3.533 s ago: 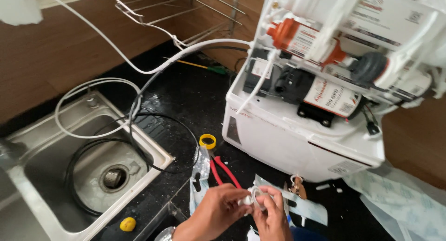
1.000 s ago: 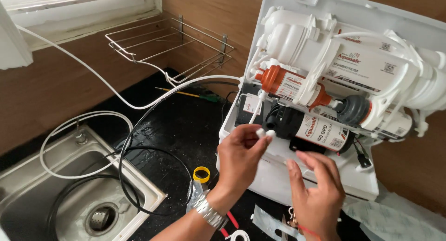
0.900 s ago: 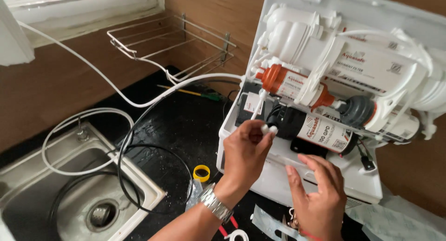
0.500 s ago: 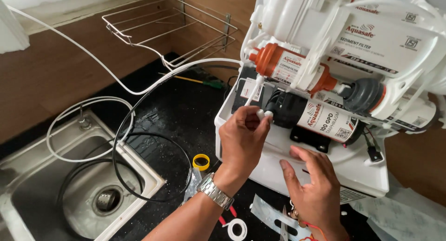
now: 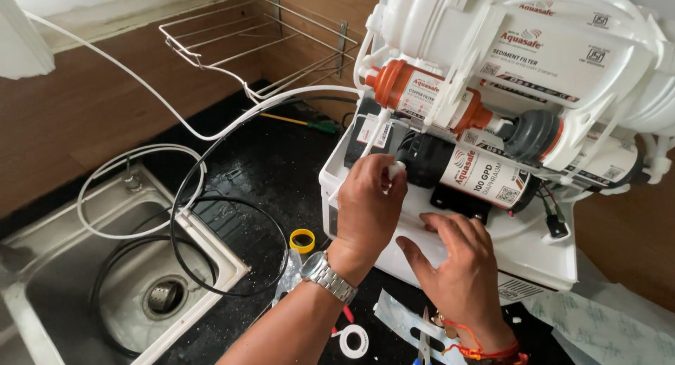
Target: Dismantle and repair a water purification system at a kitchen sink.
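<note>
A white water purifier (image 5: 534, 256) stands open on a black counter, showing white filter housings, an orange-capped cartridge (image 5: 422, 94) and a black pump (image 5: 467, 171). My left hand (image 5: 369, 210), with a metal watch on the wrist, pinches a small white fitting (image 5: 396, 170) and presses it against the left end of the black pump. My right hand (image 5: 460, 273) lies flat with fingers spread on the white base of the purifier, just below the pump. It holds nothing.
A steel sink (image 5: 105, 295) sits at the left with white tubing (image 5: 140, 189) and a black hose (image 5: 225, 245) looped over its rim. A yellow tape roll (image 5: 302, 240), a white tape roll (image 5: 354, 340) and a plastic packet (image 5: 408, 323) lie on the counter. A wire rack (image 5: 260, 45) hangs on the wall.
My left hand has carried the white fitting up from the counter to the pump's left end. My right hand let go of it and came to rest flat on the purifier's base.
</note>
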